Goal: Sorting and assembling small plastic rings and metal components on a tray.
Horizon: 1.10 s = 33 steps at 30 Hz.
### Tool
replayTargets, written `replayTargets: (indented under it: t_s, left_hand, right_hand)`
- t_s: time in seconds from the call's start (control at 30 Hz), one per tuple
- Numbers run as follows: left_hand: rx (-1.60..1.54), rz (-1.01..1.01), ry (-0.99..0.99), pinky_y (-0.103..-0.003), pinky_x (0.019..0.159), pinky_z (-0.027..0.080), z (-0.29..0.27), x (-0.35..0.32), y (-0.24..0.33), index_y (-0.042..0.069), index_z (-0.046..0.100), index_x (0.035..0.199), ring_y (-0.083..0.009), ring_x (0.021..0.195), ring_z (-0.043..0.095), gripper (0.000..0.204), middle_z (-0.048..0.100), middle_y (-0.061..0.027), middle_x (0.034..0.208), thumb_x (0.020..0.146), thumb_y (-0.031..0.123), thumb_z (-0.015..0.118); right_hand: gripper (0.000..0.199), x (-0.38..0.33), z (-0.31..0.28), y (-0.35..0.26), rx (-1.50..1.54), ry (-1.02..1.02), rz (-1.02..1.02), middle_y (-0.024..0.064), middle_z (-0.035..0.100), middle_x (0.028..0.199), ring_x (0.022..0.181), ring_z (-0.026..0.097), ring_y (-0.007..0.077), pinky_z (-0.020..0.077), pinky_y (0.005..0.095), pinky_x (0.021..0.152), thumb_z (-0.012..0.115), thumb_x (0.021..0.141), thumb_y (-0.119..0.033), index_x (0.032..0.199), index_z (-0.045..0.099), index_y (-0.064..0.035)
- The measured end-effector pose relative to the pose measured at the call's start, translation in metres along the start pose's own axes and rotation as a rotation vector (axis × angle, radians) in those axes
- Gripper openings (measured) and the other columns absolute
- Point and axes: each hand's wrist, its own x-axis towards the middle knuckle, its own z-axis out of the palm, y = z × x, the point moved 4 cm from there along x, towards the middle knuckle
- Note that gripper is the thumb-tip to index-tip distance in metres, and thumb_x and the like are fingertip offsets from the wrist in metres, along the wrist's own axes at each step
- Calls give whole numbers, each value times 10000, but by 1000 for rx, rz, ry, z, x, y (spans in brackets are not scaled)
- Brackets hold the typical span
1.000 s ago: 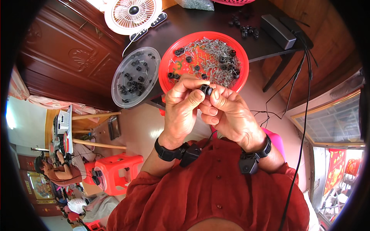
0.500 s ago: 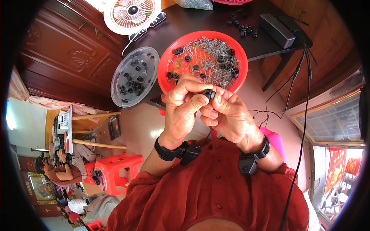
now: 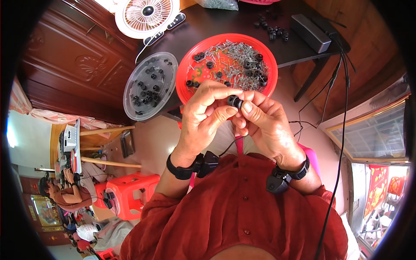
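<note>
Between my two hands is a small round black plastic part (image 3: 234, 101), held up just in front of the red tray's near rim. My left hand (image 3: 207, 110) pinches its left side with thumb and forefinger. On its other end, the thumb and fingers of my right hand (image 3: 266, 119) are closed. Beyond them lies the round red tray (image 3: 185, 56), with many loose metal screws (image 3: 242, 54) and several black parts (image 3: 209, 65) scattered in it. To its left, a clear round plastic lid or tray (image 3: 130, 82) carries several more black parts (image 3: 149, 95).
A white fan (image 3: 148, 11) stands at the table's far left. Several black pieces (image 3: 277, 33) and a dark grey oblong box (image 3: 310, 34) lie on the dark table (image 3: 208, 26). Black cables (image 3: 344, 86) hang at right. A red stool (image 3: 130, 195) and another person (image 3: 69, 193) are at left.
My right hand has shifted slightly right and its fingers have re-gripped the black part, which shows more of its length. My left hand keeps its pinch.
</note>
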Motion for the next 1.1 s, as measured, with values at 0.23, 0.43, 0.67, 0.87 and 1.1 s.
replayTargets:
  t_s: [0.23, 0.43, 0.67, 0.87, 1.1]
  left_hand:
    - [-285, -189, 96, -233, 714, 517, 6, -7, -11, -13, 584, 1079, -108, 825, 572, 273, 543, -49, 967, 807, -37, 603]
    - [-99, -169, 59, -236, 727, 517, 3, -5, -9, -11, 584, 1103, -110, 849, 567, 301, 557, -56, 981, 804, -28, 614]
    - [-314, -343, 115, -239, 711, 510, 6, -5, -8, -29, 571, 1117, -113, 797, 586, 296, 610, -86, 980, 825, 2, 606]
    - [-474, -393, 104, -244, 684, 509, 7, -7, -15, -23, 562, 1129, -129, 769, 602, 298, 634, -99, 912, 834, 8, 593]
    - [-531, -361, 93, -265, 681, 515, 8, -8, -19, -19, 552, 1110, -144, 754, 604, 271, 622, -100, 895, 841, 2, 580]
  right_hand:
    - [103, -2, -3, -6, -316, 100, -363, 41, 602, 845, 686, 562, 78, 476, 205, 580, 581, 852, 0, 955, 581, 8]
    - [111, -9, 1, -16, -531, 180, -441, 62, 611, 859, 731, 593, 94, 499, 213, 606, 614, 819, 26, 929, 615, 38]
    - [142, -11, 2, -21, -692, 257, -488, 77, 611, 871, 746, 610, 116, 526, 224, 632, 615, 793, 65, 934, 621, 46]
    - [182, -10, 4, -22, -795, 156, -712, 84, 612, 875, 760, 610, 127, 524, 237, 651, 642, 749, 81, 924, 640, 33]
    - [196, -12, 0, -23, -938, 178, -713, 94, 593, 927, 798, 596, 142, 509, 253, 694, 651, 760, 51, 955, 640, 32]
